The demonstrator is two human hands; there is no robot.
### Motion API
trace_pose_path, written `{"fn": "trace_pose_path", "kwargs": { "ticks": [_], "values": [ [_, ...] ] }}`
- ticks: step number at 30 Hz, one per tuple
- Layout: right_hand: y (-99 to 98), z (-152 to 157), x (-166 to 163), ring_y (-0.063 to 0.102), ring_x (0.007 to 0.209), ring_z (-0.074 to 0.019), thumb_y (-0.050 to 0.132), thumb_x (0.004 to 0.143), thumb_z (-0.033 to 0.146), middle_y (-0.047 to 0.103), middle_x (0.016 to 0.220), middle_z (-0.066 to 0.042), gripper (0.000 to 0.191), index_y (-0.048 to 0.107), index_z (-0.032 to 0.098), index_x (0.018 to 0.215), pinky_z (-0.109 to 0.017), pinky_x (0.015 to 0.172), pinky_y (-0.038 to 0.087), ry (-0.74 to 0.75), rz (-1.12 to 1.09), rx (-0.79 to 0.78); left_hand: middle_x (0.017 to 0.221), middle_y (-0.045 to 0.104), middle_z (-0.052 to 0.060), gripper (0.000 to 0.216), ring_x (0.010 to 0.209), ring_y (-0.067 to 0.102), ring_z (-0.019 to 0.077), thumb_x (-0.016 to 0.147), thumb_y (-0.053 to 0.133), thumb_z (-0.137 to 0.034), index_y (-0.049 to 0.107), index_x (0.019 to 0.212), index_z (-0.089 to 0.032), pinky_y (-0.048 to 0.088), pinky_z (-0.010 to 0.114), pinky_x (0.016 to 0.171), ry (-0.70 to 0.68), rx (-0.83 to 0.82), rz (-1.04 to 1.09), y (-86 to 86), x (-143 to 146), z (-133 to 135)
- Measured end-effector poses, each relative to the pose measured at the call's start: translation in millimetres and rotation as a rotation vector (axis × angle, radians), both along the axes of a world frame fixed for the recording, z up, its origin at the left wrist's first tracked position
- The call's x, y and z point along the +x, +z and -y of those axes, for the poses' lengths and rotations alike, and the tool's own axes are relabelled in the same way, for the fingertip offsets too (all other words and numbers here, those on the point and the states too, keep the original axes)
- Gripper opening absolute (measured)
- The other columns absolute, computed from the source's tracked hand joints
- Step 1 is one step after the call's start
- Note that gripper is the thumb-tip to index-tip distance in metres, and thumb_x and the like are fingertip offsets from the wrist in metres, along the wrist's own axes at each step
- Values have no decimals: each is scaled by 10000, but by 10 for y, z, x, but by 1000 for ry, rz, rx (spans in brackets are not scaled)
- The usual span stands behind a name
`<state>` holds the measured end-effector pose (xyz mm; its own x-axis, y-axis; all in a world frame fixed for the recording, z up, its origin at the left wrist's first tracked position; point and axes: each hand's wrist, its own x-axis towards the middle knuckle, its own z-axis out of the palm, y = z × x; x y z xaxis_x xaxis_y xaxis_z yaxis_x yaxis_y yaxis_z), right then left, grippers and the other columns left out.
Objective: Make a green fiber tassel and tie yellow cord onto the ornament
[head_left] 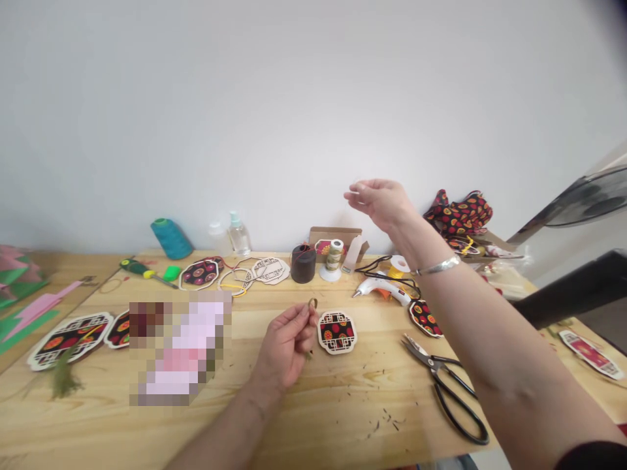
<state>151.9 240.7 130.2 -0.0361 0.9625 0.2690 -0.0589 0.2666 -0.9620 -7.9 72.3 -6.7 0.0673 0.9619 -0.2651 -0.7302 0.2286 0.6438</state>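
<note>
- On the pale wooden tabletop, well left of the small lattice-framed coaster with red-and-black floral fabric, two larger lattice-framed floral panels lie flat, looking finished; a green-handled screwdriver and a teal cone of thread sit behind them.
- Behind and left of the coaster, another fabric-filled frame lies beside bare wooden lattice frames that have no fabric in them, so some pieces appear yet to be filled.
- Just left of the coaster, the left hand is closed in a pinch, fingertips holding a small olive-green loop of cord above the tabletop.
- Directly behind the coaster stand a dark spool of thread and a pale green spool on a white base.
- Above and right of the coaster, the right hand is raised, fingers lightly curled and pinched as if drawing a fine strand taut; the strand itself is too faint to make out.
- Right of the coaster lie a white hot-glue gun and black-handled scissors; a heap of matching floral fabric sits behind them.
</note>
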Motion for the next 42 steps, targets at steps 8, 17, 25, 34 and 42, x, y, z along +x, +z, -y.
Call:
{"fn": "trace_pose_path", "kwargs": {
  "ticks": [8, 17, 25, 34, 42],
  "values": [
    [456, 30, 48, 629, 739, -109, 541, 837, 138, 569, 704, 14, 167, 501, 191, 685, -296, 784, 492, -3, -4, 197, 580, 529, 1, 190, 433, 304, 4, 561, 794, -144, 665, 681, -74, 222, 92, 351, 26, 6, -8, 12, -14, -12],
    [-701, 1376, 132, 527, 770, -141, 491, 806, 34, 613, 841, -52, 204, 650, 162, 796, -286, 694, 401, 188, 1061, 463, 592, 498, -13, 57, 422, 310, 9, 661, 678, -68, 644, 705, -80, 252, 85, 333, 135, 37, 62, 64, -88, -38],
    [-1382, 1995, 285, 496, 727, -188, 505, 818, 163, 620, 763, -65, 107, 593, 155, 757, -324, 622, 325, 292, 1499, 424, 591, 483, -15, 77, 435, 322, 16, 657, 696, -85, 650, 718, -77, 268, 89, 336, 90, 20, -18, 23, -3, -4],
    [-1088, 1802, 1065, 620, 707, -156, 445, 852, 209, 698, 796, -34, 239, 680, 203, 806, -247, 640, 415, -41, 1250, -70, 584, 477, -12, 84, 432, 304, 13, 636, 698, -70, 654, 707, -76, 266, 82, 332, 7, -32, -29, 28, 23, 15],
    [-1259, 1180, 1367, 665, 801, -246, 512, 829, 403, 726, 854, -69, 284, 697, 247, 977, -280, 591, 417, -347, 1552, -284, 577, 483, -6, 95, 429, 321, 14, 620, 702, -57, 664, 707, -65, 274, 84, 328, 8, -67, -15, 4, 16, -15]
  ]
}}
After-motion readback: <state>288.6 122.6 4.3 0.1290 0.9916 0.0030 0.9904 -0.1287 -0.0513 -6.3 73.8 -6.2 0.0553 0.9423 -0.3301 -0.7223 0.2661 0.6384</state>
